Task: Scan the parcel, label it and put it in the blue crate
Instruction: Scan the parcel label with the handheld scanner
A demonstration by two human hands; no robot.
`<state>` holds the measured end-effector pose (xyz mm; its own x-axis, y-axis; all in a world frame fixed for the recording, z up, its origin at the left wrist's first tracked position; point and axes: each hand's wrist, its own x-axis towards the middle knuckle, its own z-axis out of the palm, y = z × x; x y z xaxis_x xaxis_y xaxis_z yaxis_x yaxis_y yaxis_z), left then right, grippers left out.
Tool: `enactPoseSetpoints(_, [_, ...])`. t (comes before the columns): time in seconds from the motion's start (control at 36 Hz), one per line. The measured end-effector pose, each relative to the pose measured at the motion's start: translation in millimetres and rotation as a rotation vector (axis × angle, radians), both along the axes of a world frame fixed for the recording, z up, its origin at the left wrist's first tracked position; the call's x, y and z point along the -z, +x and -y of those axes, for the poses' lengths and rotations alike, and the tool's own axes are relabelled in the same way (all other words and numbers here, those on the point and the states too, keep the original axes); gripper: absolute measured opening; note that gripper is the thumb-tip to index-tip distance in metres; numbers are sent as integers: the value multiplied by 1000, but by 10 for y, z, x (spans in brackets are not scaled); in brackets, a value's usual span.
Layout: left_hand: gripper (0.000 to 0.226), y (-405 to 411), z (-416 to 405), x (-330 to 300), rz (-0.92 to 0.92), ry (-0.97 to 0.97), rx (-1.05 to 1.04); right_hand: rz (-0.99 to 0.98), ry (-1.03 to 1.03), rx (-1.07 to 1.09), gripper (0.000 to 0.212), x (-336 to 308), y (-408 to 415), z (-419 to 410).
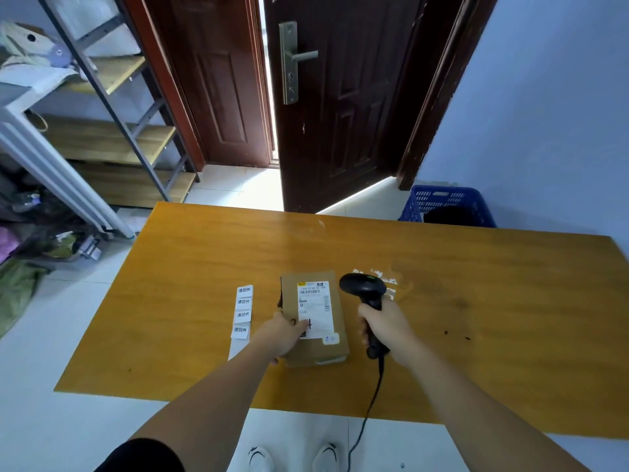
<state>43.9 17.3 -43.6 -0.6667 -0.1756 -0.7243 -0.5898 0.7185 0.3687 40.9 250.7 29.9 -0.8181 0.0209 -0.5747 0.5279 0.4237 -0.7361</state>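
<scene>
A brown cardboard parcel (315, 315) with a white shipping label lies flat on the orange table (476, 301). My left hand (284, 335) rests on the parcel's near left corner, gripping its edge. My right hand (383, 327) grips the handle of a black corded barcode scanner (364, 287), whose head hovers just right of the parcel's far end. A strip of white printed labels (242, 310) lies on the table left of the parcel. The blue crate (447, 207) stands on the floor beyond the table's far right edge.
A dark wooden door (340, 97) stands ajar behind the table. A metal shelf rack (112, 131) and clutter fill the left side. The scanner cable (371, 403) hangs over the table's near edge toward the floor by my shoes.
</scene>
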Motion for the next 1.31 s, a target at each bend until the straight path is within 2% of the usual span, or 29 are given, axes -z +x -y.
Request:
enactPoseSetpoints(0.19, [82, 22, -10, 10, -26, -47, 89, -60, 85, -49, 20, -72, 110, 391])
enactPoseSetpoints(0.33, [79, 24, 3, 19, -39, -54, 131, -35, 22, 15, 35, -158, 117, 573])
enactPoseSetpoints(0.53, [78, 42, -3, 50, -52, -89, 173, -14, -26, 89, 25, -276, 27, 728])
enactPoseSetpoints(0.75, [85, 50, 1, 26, -64, -111, 188, 39, -15, 69, 27, -225, 26, 823])
enactPoseSetpoints(1.14, [75, 27, -2, -53, -51, -73, 180, 53, -53, 109, 27, -217, -33, 796])
enactPoseSetpoints(1.31, [87, -14, 17, -40, -42, -66, 166, 81, -66, 119, 23, -180, -49, 783])
